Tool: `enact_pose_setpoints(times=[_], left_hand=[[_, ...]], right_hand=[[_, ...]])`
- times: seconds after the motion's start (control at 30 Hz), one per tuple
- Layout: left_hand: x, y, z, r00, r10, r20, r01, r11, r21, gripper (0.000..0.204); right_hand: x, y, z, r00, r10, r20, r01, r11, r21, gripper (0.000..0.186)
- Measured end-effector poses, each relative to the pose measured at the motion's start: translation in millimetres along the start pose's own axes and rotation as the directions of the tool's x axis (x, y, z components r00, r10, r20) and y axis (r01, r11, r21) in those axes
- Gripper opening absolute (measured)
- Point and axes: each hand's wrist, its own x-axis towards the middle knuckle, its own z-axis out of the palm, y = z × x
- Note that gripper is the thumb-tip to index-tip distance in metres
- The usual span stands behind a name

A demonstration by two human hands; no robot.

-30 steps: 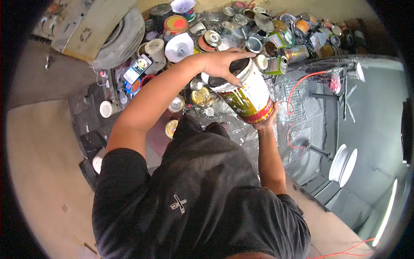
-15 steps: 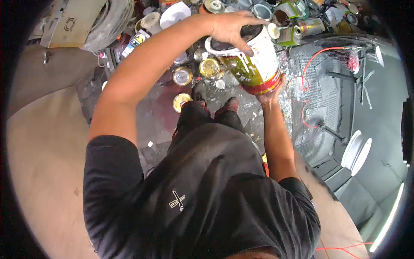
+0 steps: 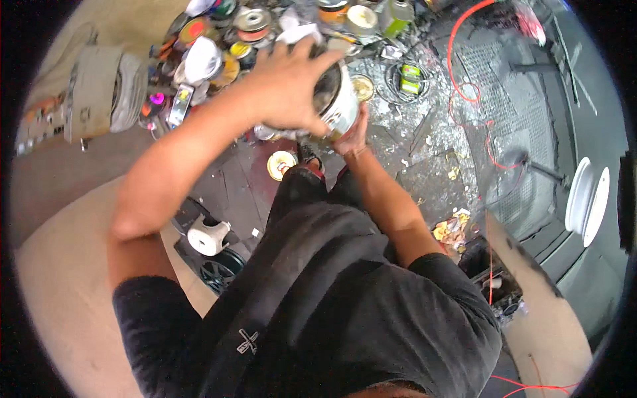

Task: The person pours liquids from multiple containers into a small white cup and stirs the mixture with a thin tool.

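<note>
Both the left hand (image 3: 285,83), fingers (image 3: 326,62) spread wide, and right hand (image 3: 353,138) hold a bucket (image 3: 342,101).

Floor (image 3: 415,169) was dark grey, scuffed, strewn with scraps (image 3: 452,230); grey wall (image 3: 600,136) ran past its right edge, tan wall (image 3: 151,33) stood behind its far left corner

A smartphone (image 3: 180,105) lies near a white cone-shaped container (image 3: 202,61) beside clustered paint cans (image 3: 253,21), a gold-topped tin (image 3: 282,165) stands on the stained dark floor (image 3: 229,182), a black spoked wheel (image 3: 215,270) sits lower left, and a red hose (image 3: 452,53) and white wheel rim (image 3: 580,199) show at right.
</note>
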Motion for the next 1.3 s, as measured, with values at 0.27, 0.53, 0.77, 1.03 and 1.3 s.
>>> enact_pose_setpoints(times=[0.27, 0.53, 0.77, 1.03, 1.3], left_hand=[[37.1, 26.2, 186.4, 0.929, -0.047, 0.367, 0.188, 0.914, -0.359, 0.126], [101.1, 10.1, 421.8, 0.903, -0.153, 0.402, 0.389, 0.689, -0.611, 0.125], [190.8, 30.4, 590.1, 0.790, -0.477, 0.385, 0.565, 0.810, -0.156, 0.123], [226.5, 42.8, 630.9, 0.866, -0.255, 0.429, 0.412, 0.851, -0.327, 0.113], [-44.1, 61.3, 491.4, 0.742, 0.012, 0.670, 0.414, 0.778, -0.472, 0.074]], right_hand=[[-69.1, -18.3, -203.7, 0.921, 0.209, -0.329, -0.112, 0.950, 0.290, 0.081], [-40.1, -8.6, -381.2, 0.789, 0.151, -0.596, -0.099, 0.988, 0.119, 0.084], [-28.2, 51.4, -418.3, 0.448, 0.171, -0.877, -0.724, 0.645, -0.244, 0.080], [-24.3, 35.5, -419.0, 0.682, -0.047, -0.729, -0.538, 0.643, -0.545, 0.056], [-52.6, 23.0, -336.7, 0.976, -0.120, -0.179, -0.196, -0.140, -0.971, 0.053]])
